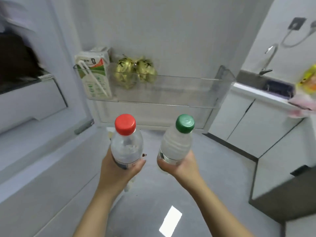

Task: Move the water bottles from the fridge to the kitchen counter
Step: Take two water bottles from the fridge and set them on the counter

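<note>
My left hand (119,168) grips the red-capped bottle (126,144) and my right hand (179,166) the green-capped bottle (176,146), fingers curled round each, both upright, clear of the door shelf (171,93). I should turn right and carry them level to the counter (256,93).

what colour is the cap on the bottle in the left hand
Red. The cap tops the bottle held in the left hand; the head view shows it.

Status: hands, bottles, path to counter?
Left hand grips red-capped bottle, right hand grips green-capped bottle. Both out of fridge. Counter at right, path looks open.
</note>
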Demonstrator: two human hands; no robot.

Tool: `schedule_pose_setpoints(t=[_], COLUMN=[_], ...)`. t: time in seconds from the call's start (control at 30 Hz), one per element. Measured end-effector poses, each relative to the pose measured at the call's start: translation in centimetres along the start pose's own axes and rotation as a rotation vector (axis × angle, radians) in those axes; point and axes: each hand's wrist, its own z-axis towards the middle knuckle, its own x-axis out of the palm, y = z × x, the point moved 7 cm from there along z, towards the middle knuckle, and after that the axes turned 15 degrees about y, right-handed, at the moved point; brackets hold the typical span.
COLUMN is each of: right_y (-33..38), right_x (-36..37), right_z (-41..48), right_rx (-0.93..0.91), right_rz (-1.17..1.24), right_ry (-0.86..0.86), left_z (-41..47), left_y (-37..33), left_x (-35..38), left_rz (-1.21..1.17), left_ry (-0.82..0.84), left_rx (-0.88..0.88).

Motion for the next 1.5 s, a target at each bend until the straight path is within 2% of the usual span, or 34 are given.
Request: schedule_pose_setpoints(t=[0.17,0.57,0.93,1.17,1.5], right_y=[-2.1,-6.7,-7.4,-9.5,-14.5], right_x=[-8.1,-24.3,-35.1,-41.1,-54.6], right_z=[-5.2,-13.3,-17.2,-19.0,-24.2], right_rx=[0.076,0.147,0.192,0.197,0.142], right_rz=[-0.031,-0.029,-0.128,-0.059,0.040], right_ry=[-0.182,-0.619,-0.960,-1.014,-0.981], left_z=[0.7,7.4,13.7,15.2,15.3], left_y=[-4.0,-7.5,-13.0,-14.7,-17.7], left_x=[8.8,28.5,42.0,49.5,63.6], left_rz=[0.018,0.009,-0.125,-0.161,-0.190], left_ry=[0.203,0.625,0.872,0.939,0.904], left_rx=[0.085,0.121,0.186,0.186,0.168])
